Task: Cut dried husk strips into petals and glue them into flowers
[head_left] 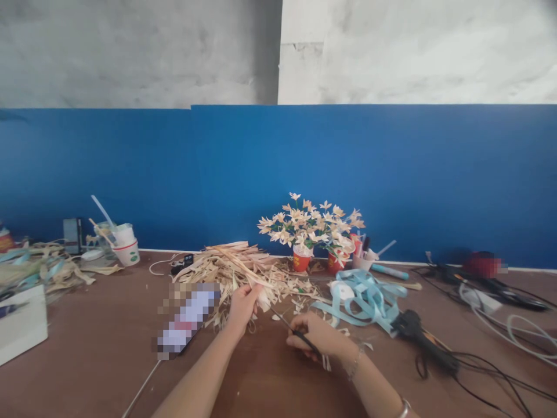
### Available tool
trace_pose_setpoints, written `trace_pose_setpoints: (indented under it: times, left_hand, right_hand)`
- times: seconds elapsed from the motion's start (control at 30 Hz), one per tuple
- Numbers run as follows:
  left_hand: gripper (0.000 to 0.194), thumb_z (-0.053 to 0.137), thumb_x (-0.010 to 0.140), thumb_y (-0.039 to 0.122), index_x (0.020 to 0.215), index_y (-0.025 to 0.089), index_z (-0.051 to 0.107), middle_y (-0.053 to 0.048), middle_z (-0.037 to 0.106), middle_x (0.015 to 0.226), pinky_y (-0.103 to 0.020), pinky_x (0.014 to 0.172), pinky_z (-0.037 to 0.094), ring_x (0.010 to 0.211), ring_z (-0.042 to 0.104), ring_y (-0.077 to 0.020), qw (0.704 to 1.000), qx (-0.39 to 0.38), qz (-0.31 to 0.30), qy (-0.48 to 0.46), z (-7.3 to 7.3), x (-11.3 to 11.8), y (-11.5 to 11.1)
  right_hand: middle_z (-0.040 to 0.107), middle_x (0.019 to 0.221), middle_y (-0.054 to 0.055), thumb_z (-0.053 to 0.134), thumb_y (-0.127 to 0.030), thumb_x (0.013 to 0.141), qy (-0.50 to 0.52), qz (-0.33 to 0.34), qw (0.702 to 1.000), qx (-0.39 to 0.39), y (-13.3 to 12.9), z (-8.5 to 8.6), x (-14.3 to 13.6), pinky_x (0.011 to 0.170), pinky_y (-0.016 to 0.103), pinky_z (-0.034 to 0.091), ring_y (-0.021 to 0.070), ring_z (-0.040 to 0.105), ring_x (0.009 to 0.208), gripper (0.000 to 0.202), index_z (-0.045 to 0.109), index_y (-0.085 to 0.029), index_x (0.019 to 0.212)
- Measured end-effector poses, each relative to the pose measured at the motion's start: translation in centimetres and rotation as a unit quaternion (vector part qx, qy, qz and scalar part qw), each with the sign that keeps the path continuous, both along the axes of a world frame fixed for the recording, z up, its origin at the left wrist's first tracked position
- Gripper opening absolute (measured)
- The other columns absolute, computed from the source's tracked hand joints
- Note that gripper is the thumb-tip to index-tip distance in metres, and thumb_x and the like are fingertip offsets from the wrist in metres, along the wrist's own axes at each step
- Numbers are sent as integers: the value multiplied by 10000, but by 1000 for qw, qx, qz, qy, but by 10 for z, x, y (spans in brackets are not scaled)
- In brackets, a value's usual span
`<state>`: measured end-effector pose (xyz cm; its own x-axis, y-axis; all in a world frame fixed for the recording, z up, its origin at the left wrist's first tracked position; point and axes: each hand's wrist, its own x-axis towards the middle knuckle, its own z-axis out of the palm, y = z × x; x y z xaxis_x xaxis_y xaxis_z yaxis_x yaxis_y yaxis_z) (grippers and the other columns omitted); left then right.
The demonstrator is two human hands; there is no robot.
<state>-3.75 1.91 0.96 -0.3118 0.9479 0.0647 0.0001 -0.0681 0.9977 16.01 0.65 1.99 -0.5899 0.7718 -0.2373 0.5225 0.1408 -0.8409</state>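
Observation:
My left hand [242, 309] pinches a pale dried husk piece [264, 299] between thumb and fingers at the front of the pile. In my right hand [314, 332] is a pair of dark-handled scissors [300, 335], its blades pointing up and left toward the husk piece, a small distance from it. Behind my left hand spreads a heap of dried husk strips [237, 259]. Small scraps lie around both hands. Past them, pale husk-like flowers [300, 220] on green stems stand in a red cup [301, 260] and a second red cup [335, 264].
A tangle of light-blue ribbon [372, 299] lies right of my hands, with a black glue gun [429, 345] and cables beyond it. A phone [189, 319] with a cord sits at left. A white cup [126, 253] stands farther back. A blue partition [226, 174] borders the table.

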Motion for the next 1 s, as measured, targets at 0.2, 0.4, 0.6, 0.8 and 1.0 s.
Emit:
trace_pose_setpoints:
  times: [0.2, 0.4, 0.6, 0.8, 1.0]
  left_hand:
    - [357, 601, 657, 475, 512, 158, 523, 79, 353, 288, -161, 315, 154, 266, 273, -40, 1000, 1, -2, -5, 0, 0, 1]
    - [348, 594, 659, 463, 514, 158, 510, 86, 349, 284, -150, 309, 148, 256, 262, -30, 1000, -7, -7, -19, 2, 1, -1]
    - [318, 576, 680, 460, 602, 153, 542, 57, 445, 279, -144, 280, 112, 224, 246, -29, 997, -34, -34, -56, 2, 3, -2]
    - [349, 624, 636, 477, 663, 130, 592, 9, 560, 380, -146, 290, 296, 305, 467, -82, 996, -25, -35, -84, 2, 3, -1]
    - [350, 636, 636, 472, 680, 127, 595, -7, 603, 433, -168, 348, 399, 367, 548, -112, 994, -29, -23, -107, 4, 4, -2]
  right_hand:
    - [480, 426, -56, 594, -348, 682, 4, 5, 1000, 1, -1, 3, 0, 303, 139, 315, 60, 411, 330, 199, 544, -159, 644]
    - [444, 421, -63, 614, -366, 670, 13, 4, 1000, 11, 0, 3, 1, 300, 139, 305, 54, 382, 332, 228, 541, -155, 625]
    - [450, 424, -59, 640, -373, 660, 19, 16, 999, 23, 3, 1, 4, 311, 140, 271, 52, 376, 339, 240, 549, -153, 628]
    - [444, 439, -58, 650, -380, 656, 13, 15, 999, 43, 3, 3, 4, 325, 143, 256, 53, 379, 352, 252, 556, -148, 621]
    - [460, 449, -51, 649, -380, 652, 18, 7, 998, 65, 4, 1, 3, 341, 147, 279, 62, 406, 372, 252, 568, -143, 625]
